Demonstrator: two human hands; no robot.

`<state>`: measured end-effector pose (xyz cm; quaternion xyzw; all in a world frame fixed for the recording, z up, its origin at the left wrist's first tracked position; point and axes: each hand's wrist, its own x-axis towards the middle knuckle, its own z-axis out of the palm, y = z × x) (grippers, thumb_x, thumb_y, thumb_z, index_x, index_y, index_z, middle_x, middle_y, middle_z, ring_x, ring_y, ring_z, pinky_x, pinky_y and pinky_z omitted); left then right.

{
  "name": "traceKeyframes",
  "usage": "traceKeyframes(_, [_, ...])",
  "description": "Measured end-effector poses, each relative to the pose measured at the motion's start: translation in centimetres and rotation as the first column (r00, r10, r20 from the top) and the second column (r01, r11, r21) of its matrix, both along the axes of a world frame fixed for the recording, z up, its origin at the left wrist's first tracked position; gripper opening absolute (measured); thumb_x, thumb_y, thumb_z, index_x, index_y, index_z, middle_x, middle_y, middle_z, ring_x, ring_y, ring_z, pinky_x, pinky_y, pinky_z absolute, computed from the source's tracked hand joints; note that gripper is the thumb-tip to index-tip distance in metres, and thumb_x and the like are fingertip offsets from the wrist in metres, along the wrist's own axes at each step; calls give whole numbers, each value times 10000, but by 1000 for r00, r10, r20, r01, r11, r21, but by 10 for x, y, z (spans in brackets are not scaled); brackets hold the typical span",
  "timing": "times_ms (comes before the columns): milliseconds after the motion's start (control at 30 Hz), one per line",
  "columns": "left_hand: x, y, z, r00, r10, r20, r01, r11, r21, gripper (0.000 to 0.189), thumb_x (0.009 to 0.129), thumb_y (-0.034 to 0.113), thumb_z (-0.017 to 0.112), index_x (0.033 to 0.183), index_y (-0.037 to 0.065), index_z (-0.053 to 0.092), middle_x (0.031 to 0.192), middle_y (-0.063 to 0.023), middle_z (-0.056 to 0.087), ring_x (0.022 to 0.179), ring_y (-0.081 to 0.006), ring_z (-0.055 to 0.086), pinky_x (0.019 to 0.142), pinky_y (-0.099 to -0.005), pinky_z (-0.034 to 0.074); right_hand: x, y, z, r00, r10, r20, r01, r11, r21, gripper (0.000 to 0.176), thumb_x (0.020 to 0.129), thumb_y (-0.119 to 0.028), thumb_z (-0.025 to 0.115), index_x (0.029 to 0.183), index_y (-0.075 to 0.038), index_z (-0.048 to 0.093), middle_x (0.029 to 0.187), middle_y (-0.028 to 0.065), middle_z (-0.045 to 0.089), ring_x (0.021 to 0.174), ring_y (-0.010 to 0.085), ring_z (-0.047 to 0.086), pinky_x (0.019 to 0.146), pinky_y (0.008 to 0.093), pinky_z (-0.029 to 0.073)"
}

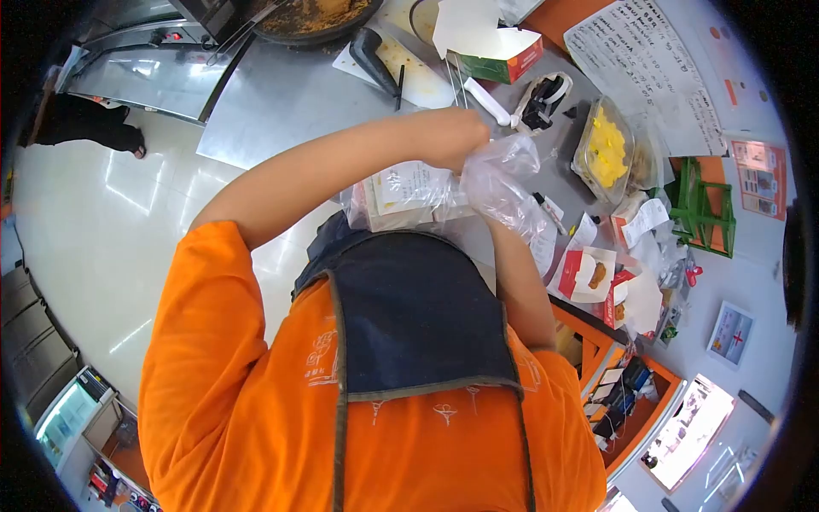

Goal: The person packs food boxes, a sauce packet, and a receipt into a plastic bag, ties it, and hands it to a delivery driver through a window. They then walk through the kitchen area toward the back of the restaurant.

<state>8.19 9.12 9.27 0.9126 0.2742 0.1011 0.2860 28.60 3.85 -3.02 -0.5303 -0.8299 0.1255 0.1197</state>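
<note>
My left hand (461, 141) is closed at the gathered top of a clear plastic bag (503, 183), level with the counter's front edge. Inside the bag, close against my apron, sits a box-like package with a printed paper slip (414, 186) on top. My right forearm (522, 282) reaches up to the same bag from the right. The fingers of my right hand are hidden behind the crumpled plastic. Just beyond my hands lie a white-handled utensil (488, 102) and a tape dispenser (543, 102). A marker (550, 213) lies to the right of the bag.
Farther back are a pan of brown crumbly food (316, 19) and an open food carton (490, 53). A clear tub of yellow pieces (607, 152) stands right, near red-and-white boxes (589, 275) and a green rack (704, 206). Another person's leg (94, 128) shows left.
</note>
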Motion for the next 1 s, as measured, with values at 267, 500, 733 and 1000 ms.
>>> traceKeyframes(267, [-6, -1, -2, 997, -20, 68, 19, 1000, 17, 199, 689, 143, 703, 819, -3, 670, 783, -243, 648, 773, -417, 637, 723, -474, 511, 16, -5, -19, 998, -56, 42, 56, 998, 8, 181, 833, -168, 603, 958, -38, 622, 891, 110, 621, 832, 263, 607, 748, 370, 492])
traceKeyframes(500, [-3, 1, -5, 993, -34, 113, 34, 999, 3, 215, 690, 179, 722, 800, 1, 671, 780, -234, 650, 775, -409, 638, 726, -476, 507, 18, -3, -21, 996, -64, 56, 63, 998, 7, 235, 841, -241, 607, 970, -46, 630, 914, 129, 631, 859, 297, 606, 771, 399, 485])
traceKeyframes(733, [-3, 0, -1, 996, -13, 83, 13, 1000, -1, 195, 662, 148, 733, 790, 10, 681, 777, -224, 657, 776, -396, 647, 728, -463, 512, 18, -1, -24, 996, -65, 68, 64, 998, 7, 295, 849, -315, 612, 983, -54, 637, 937, 149, 641, 887, 331, 604, 793, 429, 479])
traceKeyframes(1000, [-4, 0, 1, 995, -35, 97, 37, 999, -22, 202, 697, 172, 709, 783, -5, 663, 775, -237, 648, 767, -411, 640, 735, -477, 508, 20, -1, -26, 994, -64, 92, 63, 998, 12, 365, 857, -399, 617, 997, -63, 646, 964, 171, 652, 918, 370, 603, 818, 463, 471])
